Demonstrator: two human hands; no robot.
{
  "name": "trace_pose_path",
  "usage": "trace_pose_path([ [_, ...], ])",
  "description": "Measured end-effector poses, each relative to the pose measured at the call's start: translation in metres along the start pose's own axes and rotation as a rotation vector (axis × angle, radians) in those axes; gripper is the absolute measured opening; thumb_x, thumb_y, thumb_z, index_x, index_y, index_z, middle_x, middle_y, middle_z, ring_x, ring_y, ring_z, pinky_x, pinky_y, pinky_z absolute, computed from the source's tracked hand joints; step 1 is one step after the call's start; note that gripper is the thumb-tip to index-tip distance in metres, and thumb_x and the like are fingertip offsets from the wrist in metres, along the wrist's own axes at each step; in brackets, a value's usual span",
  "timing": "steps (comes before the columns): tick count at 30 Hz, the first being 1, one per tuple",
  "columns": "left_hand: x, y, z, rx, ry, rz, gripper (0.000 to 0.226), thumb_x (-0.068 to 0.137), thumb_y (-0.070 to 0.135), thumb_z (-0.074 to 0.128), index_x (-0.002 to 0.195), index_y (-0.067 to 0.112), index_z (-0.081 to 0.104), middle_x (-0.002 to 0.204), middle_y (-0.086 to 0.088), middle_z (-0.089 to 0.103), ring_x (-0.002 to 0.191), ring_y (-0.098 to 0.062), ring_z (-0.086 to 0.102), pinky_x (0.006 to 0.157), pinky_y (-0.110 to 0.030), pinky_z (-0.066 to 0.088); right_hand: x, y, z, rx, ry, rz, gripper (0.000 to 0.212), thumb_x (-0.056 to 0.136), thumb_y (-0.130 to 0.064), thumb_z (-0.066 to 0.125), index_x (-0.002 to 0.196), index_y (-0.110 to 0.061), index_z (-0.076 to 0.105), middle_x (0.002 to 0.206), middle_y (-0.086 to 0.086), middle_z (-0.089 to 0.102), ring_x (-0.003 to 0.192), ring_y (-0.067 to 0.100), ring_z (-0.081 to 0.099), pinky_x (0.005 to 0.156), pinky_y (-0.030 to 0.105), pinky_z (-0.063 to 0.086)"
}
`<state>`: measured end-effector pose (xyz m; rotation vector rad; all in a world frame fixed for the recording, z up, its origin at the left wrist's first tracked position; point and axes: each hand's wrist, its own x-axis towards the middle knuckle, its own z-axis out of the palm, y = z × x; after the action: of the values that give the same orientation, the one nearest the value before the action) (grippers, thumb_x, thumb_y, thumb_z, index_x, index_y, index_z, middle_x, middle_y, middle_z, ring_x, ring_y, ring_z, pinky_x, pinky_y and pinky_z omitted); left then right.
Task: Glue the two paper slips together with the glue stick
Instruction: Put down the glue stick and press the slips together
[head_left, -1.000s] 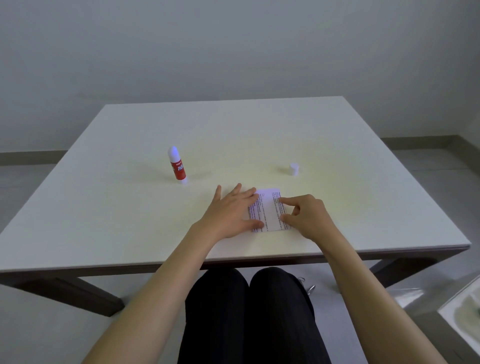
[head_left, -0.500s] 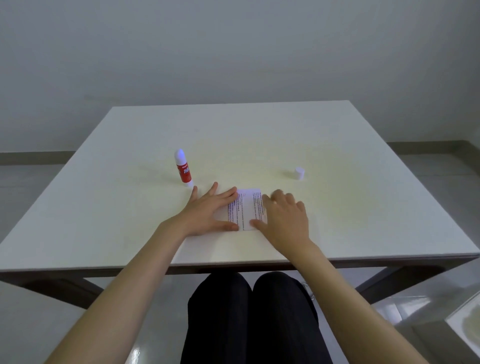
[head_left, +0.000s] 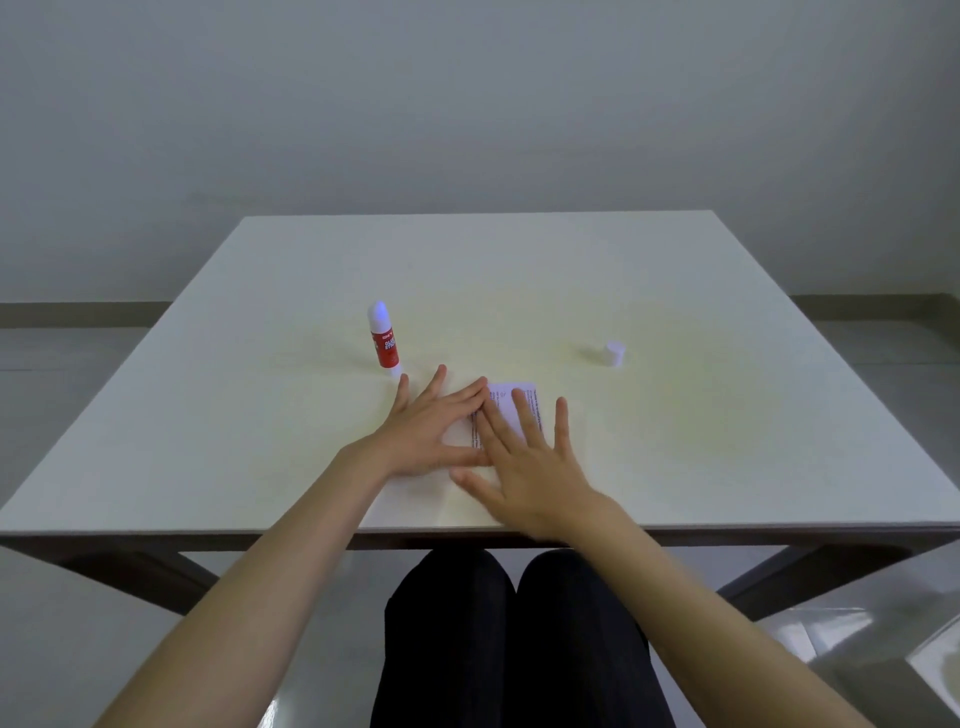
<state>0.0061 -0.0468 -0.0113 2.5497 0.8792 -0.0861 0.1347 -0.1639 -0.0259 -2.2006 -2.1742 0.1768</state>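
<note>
- Head view: both hands lie flat on the paper slips (head_left: 511, 410) near the front edge of the bench (head_left: 675, 291); the left hand (head_left: 434, 428) has its fingers spread and palm down, pinning the left part, likely so the slips cannot slide; its grip is released, grasping nothing
- The right hand (head_left: 530, 462) overlaps from the right, flat, grip released too; pressing this way looks meant to bond the glued faces; only the printed top corner shows
- The glue stick (head_left: 383, 338) stands upright, uncapped, just behind the left hand, out of the way; its cap (head_left: 614, 353) sits well apart to the right
</note>
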Motion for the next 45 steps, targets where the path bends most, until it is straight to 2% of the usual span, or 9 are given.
trace_pose_path([
  [2, 0.000, 0.001, 0.000, -0.014, -0.010, 0.001, 0.090, 0.080, 0.064, 0.052, 0.150, 0.033, 0.006, 0.158, 0.023, -0.001, 0.146, -0.018, -0.019, 0.114, -0.053, -0.017, -0.006, 0.008, 0.002, -0.003, -0.016, -0.033, 0.093, 0.072, -0.078, -0.012, 0.150, -0.026, -0.009, 0.160, -0.012, -0.012, 0.136, 0.017, -0.035, 0.098, 0.053, -0.037],
  [8, -0.001, 0.002, -0.002, -0.039, -0.028, -0.023, 0.090, 0.080, 0.064, 0.054, 0.151, 0.034, 0.007, 0.158, 0.023, -0.001, 0.145, -0.017, -0.021, 0.113, -0.055, -0.018, 0.021, 0.040, -0.024, -0.064, -0.100, 0.156, 0.080, 0.086, -0.071, 0.005, 0.150, -0.026, -0.013, 0.159, -0.012, -0.016, 0.144, 0.027, -0.027, 0.111, 0.060, -0.021],
  [13, 0.000, 0.000, 0.000, -0.074, -0.021, -0.015, 0.090, 0.079, 0.062, 0.056, 0.151, 0.034, 0.008, 0.157, 0.025, 0.000, 0.145, -0.015, -0.021, 0.112, -0.053, -0.021, -0.019, 0.011, 0.001, -0.026, -0.063, -0.084, 0.096, 0.070, -0.083, -0.009, 0.149, -0.028, -0.012, 0.158, -0.016, -0.016, 0.140, 0.018, -0.034, 0.100, 0.052, -0.039],
  [19, 0.001, 0.001, 0.000, -0.075, -0.030, -0.026, 0.091, 0.079, 0.063, 0.056, 0.151, 0.034, 0.007, 0.158, 0.024, -0.002, 0.145, -0.015, -0.022, 0.112, -0.052, -0.022, 0.005, 0.045, -0.022, -0.041, -0.111, 0.163, 0.078, 0.086, -0.071, 0.004, 0.149, -0.030, -0.012, 0.158, -0.017, -0.016, 0.144, 0.023, -0.026, 0.109, 0.060, -0.024],
  [25, -0.001, 0.000, -0.001, -0.085, -0.031, -0.017, 0.090, 0.079, 0.061, 0.056, 0.150, 0.035, 0.007, 0.157, 0.024, -0.001, 0.145, -0.016, -0.022, 0.111, -0.051, -0.023, -0.024, 0.012, 0.004, -0.006, -0.051, -0.062, 0.094, 0.071, -0.083, -0.009, 0.149, -0.031, -0.011, 0.159, -0.017, -0.014, 0.140, 0.015, -0.034, 0.099, 0.052, -0.038],
  [30, 0.000, 0.000, -0.001, -0.065, -0.038, -0.024, 0.092, 0.079, 0.062, 0.056, 0.151, 0.034, 0.005, 0.158, 0.024, -0.002, 0.145, -0.016, -0.023, 0.112, -0.053, -0.022, 0.001, 0.047, -0.022, -0.019, -0.110, 0.173, 0.079, 0.084, -0.072, 0.003, 0.150, -0.031, -0.012, 0.158, -0.018, -0.016, 0.144, 0.024, -0.027, 0.108, 0.060, -0.025],
  [35, 0.000, -0.001, 0.000, -0.094, -0.025, -0.010, 0.092, 0.078, 0.062, 0.057, 0.150, 0.035, 0.008, 0.157, 0.025, 0.001, 0.145, -0.017, -0.021, 0.112, -0.053, -0.021, -0.011, 0.013, 0.000, -0.018, -0.062, -0.098, 0.091, 0.074, -0.081, -0.002, 0.149, -0.030, -0.011, 0.157, -0.017, -0.016, 0.143, 0.018, -0.027, 0.101, 0.053, -0.035],
  [41, 0.000, -0.002, 0.001, -0.086, -0.032, -0.015, 0.092, 0.077, 0.064, 0.056, 0.150, 0.035, 0.007, 0.158, 0.024, -0.001, 0.145, -0.016, -0.023, 0.111, -0.052, -0.023, 0.015, 0.053, -0.025, -0.062, -0.120, 0.113, 0.079, 0.084, -0.073, 0.005, 0.149, -0.032, -0.011, 0.158, -0.018, -0.014, 0.144, 0.025, -0.025, 0.107, 0.058, -0.026],
  [45, 0.000, -0.002, 0.001, -0.111, -0.024, -0.005, 0.093, 0.077, 0.062, 0.058, 0.150, 0.033, 0.008, 0.157, 0.025, 0.000, 0.145, -0.017, -0.022, 0.112, -0.054, -0.021, 0.001, 0.019, -0.008, -0.052, -0.074, -0.137, 0.091, 0.072, -0.083, -0.003, 0.147, -0.032, -0.015, 0.157, -0.016, -0.019, 0.140, 0.019, -0.032, 0.098, 0.049, -0.040],
])
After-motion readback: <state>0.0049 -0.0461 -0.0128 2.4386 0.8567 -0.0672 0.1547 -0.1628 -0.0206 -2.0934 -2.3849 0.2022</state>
